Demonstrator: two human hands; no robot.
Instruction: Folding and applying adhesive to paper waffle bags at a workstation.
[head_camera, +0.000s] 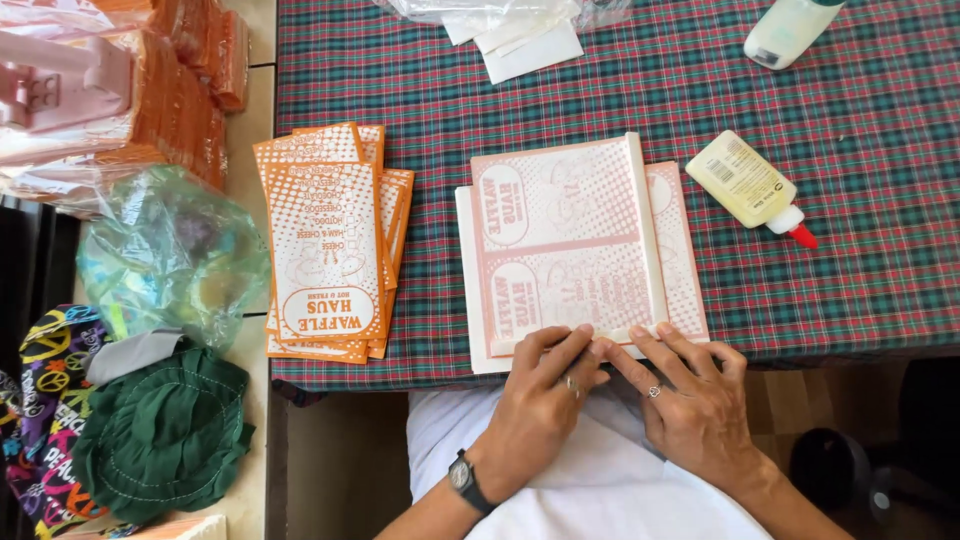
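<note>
While both hands press flat along the near edge of the pale pink printed paper sheet (570, 245), neither grip closes round anything: the left hand (540, 395) and right hand (690, 400) lie fingers-down, touching it. That sheet rests on the plaid-clothed counter (850, 120). At nine o'clock sits a stack of orange printed paper bags (325, 250); at two o'clock, a yellow glue bottle with red tip (750, 185).
</note>
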